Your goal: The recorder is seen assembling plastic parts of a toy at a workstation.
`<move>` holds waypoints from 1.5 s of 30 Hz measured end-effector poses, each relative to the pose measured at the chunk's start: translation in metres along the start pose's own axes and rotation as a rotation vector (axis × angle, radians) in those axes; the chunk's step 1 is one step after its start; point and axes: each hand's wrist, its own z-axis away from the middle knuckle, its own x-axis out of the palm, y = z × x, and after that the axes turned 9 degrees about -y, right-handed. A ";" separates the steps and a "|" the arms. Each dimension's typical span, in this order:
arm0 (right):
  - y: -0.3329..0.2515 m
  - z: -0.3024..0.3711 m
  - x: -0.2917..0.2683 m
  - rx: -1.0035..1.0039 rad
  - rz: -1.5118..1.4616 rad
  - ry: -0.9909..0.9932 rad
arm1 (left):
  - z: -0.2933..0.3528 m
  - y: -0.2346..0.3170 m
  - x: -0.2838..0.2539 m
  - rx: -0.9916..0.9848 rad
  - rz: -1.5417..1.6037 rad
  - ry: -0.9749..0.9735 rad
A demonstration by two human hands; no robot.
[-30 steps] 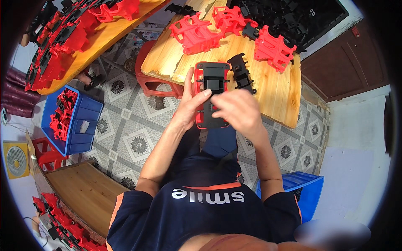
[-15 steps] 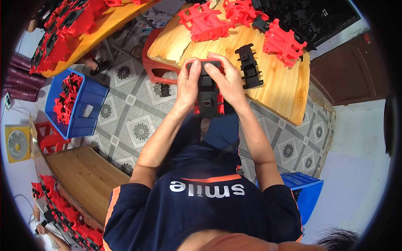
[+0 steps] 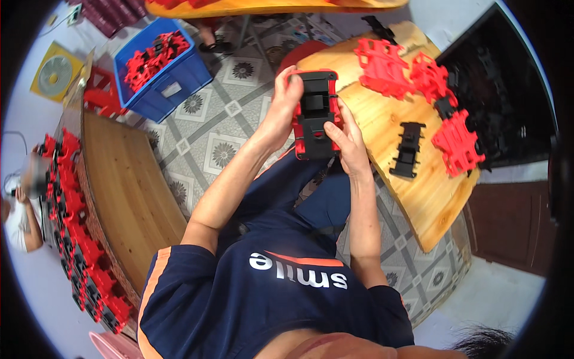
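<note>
Head view: I've lifted the red-and-black plastic assembly (image 3: 315, 115) off the worktop (image 3: 418, 197); left hand (image 3: 284, 107) and right hand (image 3: 348, 139) fingers grip its sides, pressing parts together.

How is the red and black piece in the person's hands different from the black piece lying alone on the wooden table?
The held piece is red with a black part set into it; the loose black piece is black all over. The held piece is gripped off the table by the left hand and right hand; the loose black piece lies flat on the wooden table, untouched. The held piece looks wider, the loose black piece narrower. Both look like moulded plastic.
</note>
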 end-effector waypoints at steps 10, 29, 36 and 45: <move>0.039 -0.056 0.061 0.091 0.095 -0.014 | 0.067 0.019 -0.056 0.252 -0.377 0.058; 0.054 -0.097 0.130 0.264 0.453 -0.322 | 0.095 0.367 -0.580 1.109 -0.287 1.788; 0.084 0.030 0.059 0.644 0.424 0.082 | 0.092 0.380 -0.632 0.405 0.212 2.306; 0.061 0.036 0.060 0.519 0.801 0.069 | -0.157 0.231 -0.460 -2.794 1.615 0.275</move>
